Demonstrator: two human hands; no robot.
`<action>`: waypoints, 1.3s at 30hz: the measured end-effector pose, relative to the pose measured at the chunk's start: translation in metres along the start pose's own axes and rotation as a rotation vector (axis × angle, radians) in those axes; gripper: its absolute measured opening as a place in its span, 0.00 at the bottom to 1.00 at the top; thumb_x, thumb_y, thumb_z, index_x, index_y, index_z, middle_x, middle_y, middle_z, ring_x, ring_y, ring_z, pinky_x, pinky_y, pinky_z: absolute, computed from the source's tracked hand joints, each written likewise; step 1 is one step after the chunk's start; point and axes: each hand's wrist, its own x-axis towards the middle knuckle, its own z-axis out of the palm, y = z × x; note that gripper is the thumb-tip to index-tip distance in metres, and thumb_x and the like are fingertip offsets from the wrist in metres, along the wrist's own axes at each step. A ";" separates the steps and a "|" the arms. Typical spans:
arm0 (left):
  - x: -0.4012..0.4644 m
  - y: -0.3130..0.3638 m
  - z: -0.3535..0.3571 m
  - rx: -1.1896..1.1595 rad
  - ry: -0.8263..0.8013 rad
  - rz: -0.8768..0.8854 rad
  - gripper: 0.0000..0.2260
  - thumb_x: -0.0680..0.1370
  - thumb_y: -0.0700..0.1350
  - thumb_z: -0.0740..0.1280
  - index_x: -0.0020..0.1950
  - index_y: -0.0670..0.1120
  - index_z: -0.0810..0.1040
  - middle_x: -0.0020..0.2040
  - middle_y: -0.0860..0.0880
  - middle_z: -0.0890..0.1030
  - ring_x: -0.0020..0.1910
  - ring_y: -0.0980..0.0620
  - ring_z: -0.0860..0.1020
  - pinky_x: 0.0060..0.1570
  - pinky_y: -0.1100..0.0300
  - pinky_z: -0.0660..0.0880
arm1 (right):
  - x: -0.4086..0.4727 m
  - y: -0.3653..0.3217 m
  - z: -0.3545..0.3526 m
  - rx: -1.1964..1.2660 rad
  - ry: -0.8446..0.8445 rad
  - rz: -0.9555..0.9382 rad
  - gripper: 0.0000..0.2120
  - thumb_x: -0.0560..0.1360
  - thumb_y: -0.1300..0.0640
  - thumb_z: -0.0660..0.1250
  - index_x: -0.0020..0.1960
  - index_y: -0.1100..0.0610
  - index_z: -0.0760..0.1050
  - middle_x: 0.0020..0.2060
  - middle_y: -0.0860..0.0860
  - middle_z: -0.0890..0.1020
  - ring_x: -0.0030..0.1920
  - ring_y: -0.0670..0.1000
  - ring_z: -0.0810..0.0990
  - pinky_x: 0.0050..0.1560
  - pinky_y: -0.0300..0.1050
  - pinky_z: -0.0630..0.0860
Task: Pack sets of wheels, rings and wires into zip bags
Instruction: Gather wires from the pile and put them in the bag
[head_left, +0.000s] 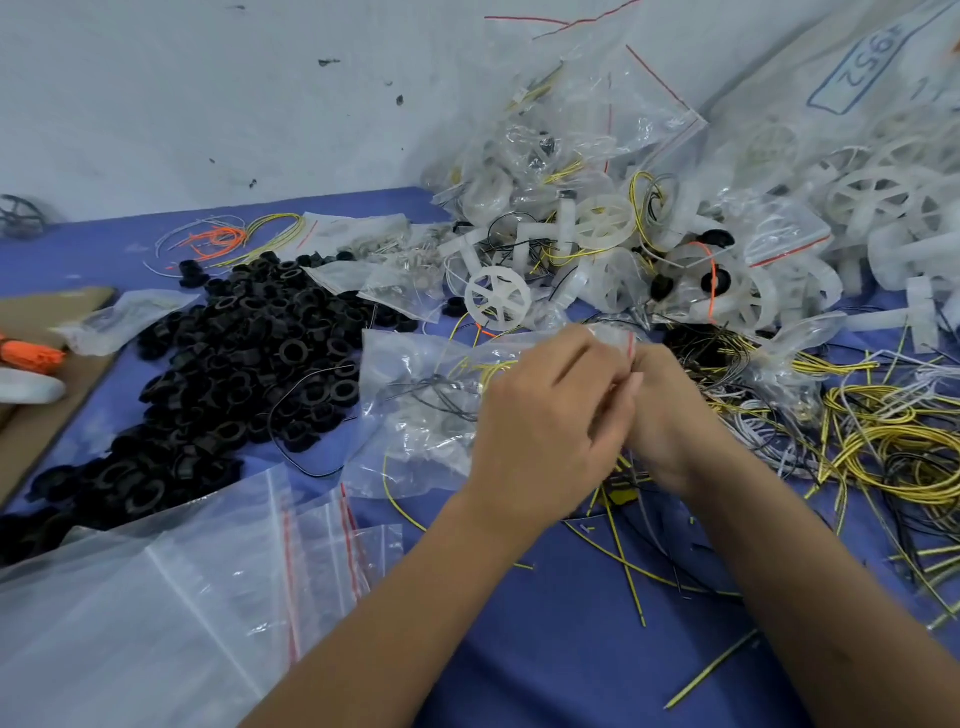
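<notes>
Both hands are meeting at the bag's mouth — left hand (545, 410) and right hand (660, 410) pinching the zip bag (415, 395) lying mid-table beside the black rings (249, 364). Flimsy, slippery film, I'd guess — best gripping along the red-lined zip edge.

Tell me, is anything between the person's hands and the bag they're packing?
No, nothing visible. Both the left hand and the right hand already pinch the bag at its red-striped mouth. It lies on the blue table, with the pile of black rings on its left and loose wires on its right.
</notes>
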 end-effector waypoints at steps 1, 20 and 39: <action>0.000 0.003 0.000 -0.016 -0.006 0.009 0.05 0.79 0.39 0.71 0.44 0.39 0.80 0.42 0.45 0.78 0.38 0.44 0.76 0.38 0.50 0.75 | -0.003 0.003 0.004 0.060 0.014 0.016 0.16 0.79 0.75 0.55 0.41 0.61 0.74 0.35 0.55 0.78 0.32 0.46 0.78 0.33 0.42 0.75; 0.030 -0.074 -0.047 -0.415 0.214 -0.872 0.19 0.85 0.50 0.57 0.41 0.47 0.81 0.41 0.51 0.85 0.40 0.55 0.79 0.41 0.57 0.77 | 0.005 0.013 0.020 -0.042 -0.053 -0.200 0.13 0.75 0.72 0.72 0.58 0.64 0.83 0.51 0.60 0.86 0.54 0.58 0.86 0.56 0.56 0.82; 0.016 -0.125 -0.108 -0.258 -0.762 -0.702 0.22 0.70 0.47 0.82 0.61 0.59 0.81 0.59 0.54 0.83 0.60 0.57 0.80 0.62 0.58 0.76 | 0.000 0.013 0.014 -0.702 -0.447 -0.354 0.20 0.79 0.57 0.70 0.71 0.52 0.75 0.68 0.49 0.77 0.69 0.49 0.74 0.72 0.43 0.68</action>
